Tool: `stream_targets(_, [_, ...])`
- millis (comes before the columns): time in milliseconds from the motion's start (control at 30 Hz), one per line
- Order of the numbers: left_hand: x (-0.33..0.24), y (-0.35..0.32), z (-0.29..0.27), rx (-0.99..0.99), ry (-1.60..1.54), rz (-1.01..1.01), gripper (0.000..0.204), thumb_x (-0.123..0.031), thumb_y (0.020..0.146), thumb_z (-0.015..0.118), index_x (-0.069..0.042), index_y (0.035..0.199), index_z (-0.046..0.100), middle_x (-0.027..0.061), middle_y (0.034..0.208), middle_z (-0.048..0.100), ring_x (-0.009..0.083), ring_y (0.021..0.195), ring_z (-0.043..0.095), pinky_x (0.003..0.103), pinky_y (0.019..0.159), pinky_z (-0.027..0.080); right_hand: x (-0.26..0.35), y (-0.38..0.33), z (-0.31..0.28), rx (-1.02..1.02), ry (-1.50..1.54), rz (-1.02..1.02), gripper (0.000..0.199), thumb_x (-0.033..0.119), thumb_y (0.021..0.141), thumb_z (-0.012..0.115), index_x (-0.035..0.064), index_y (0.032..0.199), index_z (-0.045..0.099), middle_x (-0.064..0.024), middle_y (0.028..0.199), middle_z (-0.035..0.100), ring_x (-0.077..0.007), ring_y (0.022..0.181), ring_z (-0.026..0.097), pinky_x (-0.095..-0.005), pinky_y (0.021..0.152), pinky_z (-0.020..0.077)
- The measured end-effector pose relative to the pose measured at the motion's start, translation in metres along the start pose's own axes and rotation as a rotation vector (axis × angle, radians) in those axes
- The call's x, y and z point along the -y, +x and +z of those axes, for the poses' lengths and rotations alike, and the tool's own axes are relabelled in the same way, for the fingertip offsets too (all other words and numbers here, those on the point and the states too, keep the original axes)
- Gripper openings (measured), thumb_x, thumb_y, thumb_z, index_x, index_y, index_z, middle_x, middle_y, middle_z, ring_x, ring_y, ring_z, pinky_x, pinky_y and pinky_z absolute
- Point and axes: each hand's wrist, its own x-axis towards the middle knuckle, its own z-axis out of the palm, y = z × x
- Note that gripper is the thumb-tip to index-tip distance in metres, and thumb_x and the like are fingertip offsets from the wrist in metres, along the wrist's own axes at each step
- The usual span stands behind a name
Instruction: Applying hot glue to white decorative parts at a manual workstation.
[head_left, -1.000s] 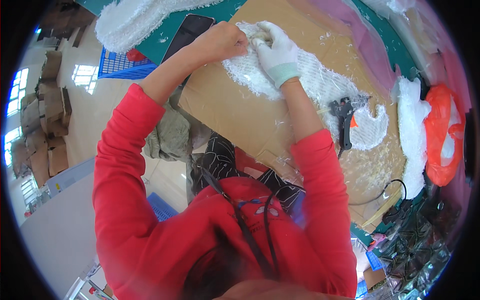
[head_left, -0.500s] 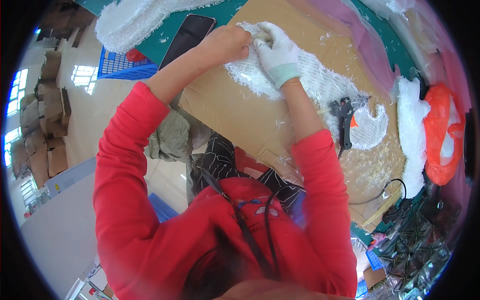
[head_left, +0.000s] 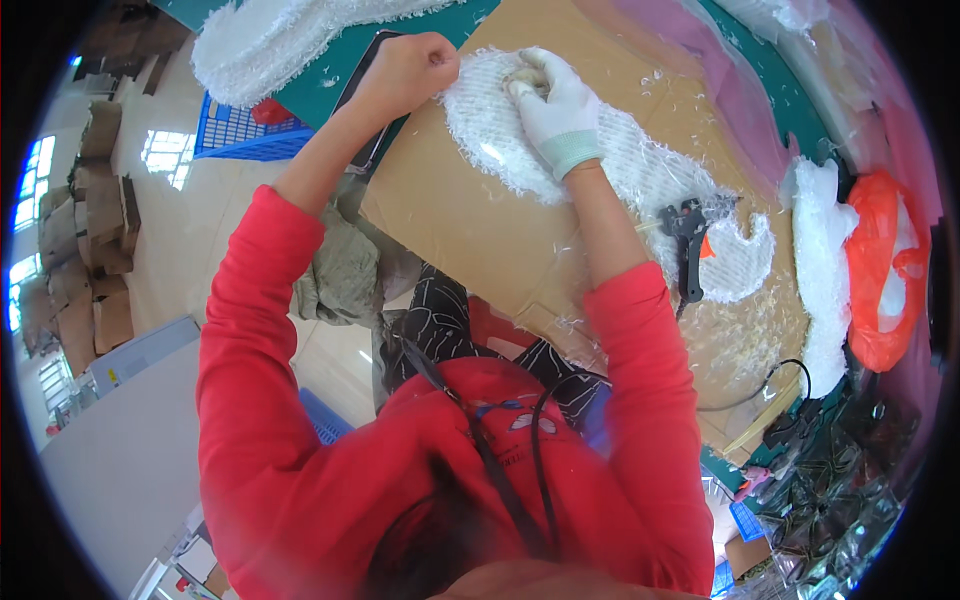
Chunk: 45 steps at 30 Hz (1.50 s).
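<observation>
Head view: white piece (head_left: 650,160), laid on cardboard (head_left: 470,220) under the gloved right hand (head_left: 555,112), whose fingers are bent over it, grip not discernible; bare left hand (head_left: 415,72), curled into a fist just by the piece's left end, contents hidden. Black tool (head_left: 690,260), set down to the right hand's right, scraps (head_left: 745,345) strewn past it. Work is judged partway: outline apparently shaped, edges still shaggy.

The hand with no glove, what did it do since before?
The bare left hand moved left, away from the gloved right hand, and now hides more of the phone. The gloved right hand, fuzzy white piece and black tool stayed put.
</observation>
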Motion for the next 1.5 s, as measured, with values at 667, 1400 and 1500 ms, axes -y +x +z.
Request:
stream_targets(667, [-0.042,-0.129,-0.015,0.342,-0.877,-0.269,0.012,0.001,0.075,0.052,0.000,0.084,0.060,0.0009,0.078,0.059,0.0061,0.071,0.054,0.020,0.064,0.043,0.008,-0.002,-0.012,-0.104,0.808,0.159,0.025,0.006,0.083,0.050,-0.0085,0.104,0.053,-0.0082,0.084,0.058,-0.0157,0.080,0.059,-0.0261,0.073,0.0473])
stream_targets(1400, [-0.051,-0.072,0.045,-0.129,-0.035,0.382,0.024,-0.003,0.065,0.052,0.003,0.087,0.060,0.0108,0.102,0.060,0.0237,0.086,0.052,0.032,0.078,0.044,0.017,0.016,-0.020,-0.076,0.807,0.172,0.023,0.006,0.083,0.050,-0.0062,0.102,0.052,-0.0136,0.088,0.059,-0.0229,0.085,0.059,-0.0362,0.075,0.0499])
stream_targets(1500, [-0.051,-0.073,0.044,-0.138,-0.019,0.385,0.024,-0.003,0.065,0.052,0.004,0.087,0.060,0.0107,0.102,0.060,0.0236,0.084,0.051,0.032,0.077,0.044,0.011,0.030,-0.028,-0.070,1.068,0.229,0.017,0.007,0.082,0.051,-0.0032,0.095,0.052,-0.0180,0.090,0.059,-0.0302,0.085,0.059,-0.0423,0.074,0.0496])
